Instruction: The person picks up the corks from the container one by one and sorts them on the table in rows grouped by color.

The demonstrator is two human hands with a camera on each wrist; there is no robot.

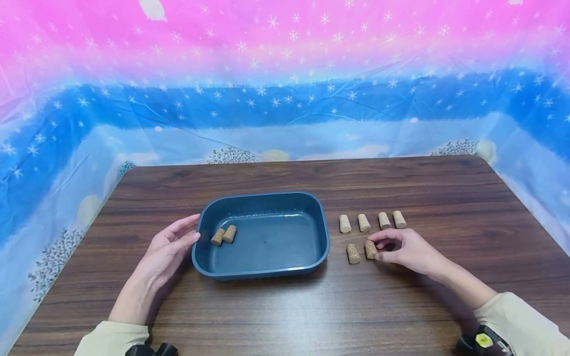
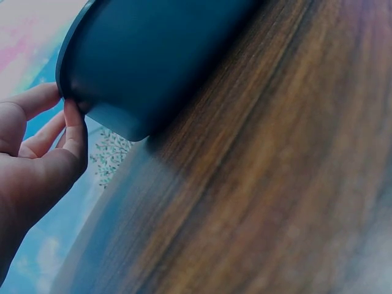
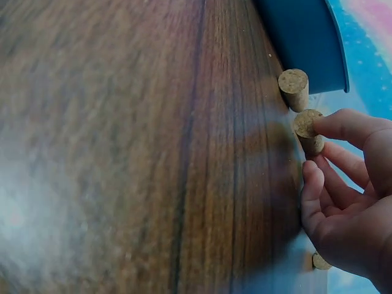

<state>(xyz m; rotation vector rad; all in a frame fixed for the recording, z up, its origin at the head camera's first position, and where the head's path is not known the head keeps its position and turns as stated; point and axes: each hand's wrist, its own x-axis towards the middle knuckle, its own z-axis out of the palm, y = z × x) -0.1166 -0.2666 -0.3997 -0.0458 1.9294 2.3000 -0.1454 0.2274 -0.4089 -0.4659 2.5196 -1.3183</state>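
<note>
My right hand (image 1: 411, 252) pinches a cork stopper (image 1: 370, 249) by its sides, thumb against fingers, down at the table. Just left of it lies another cork stopper (image 1: 353, 253), and the right wrist view shows this neighbouring cork (image 3: 295, 89) close to the pinched cork (image 3: 309, 131). Behind them several paler corks (image 1: 364, 223) form a row. At the left, a dark blue basin (image 1: 267, 272) holds two brown corks (image 1: 223, 235) near its left end. My left hand (image 1: 166, 252) touches the basin's left side with fairly straight fingers; the left wrist view shows its fingertips (image 2: 72, 113) at the rim.
Everything stands on a dark wood-grain table (image 1: 285, 316). A pink and blue snowflake cloth (image 1: 276, 99) hangs behind and at both sides of it. Dark devices (image 1: 485, 341) are worn at the wrists.
</note>
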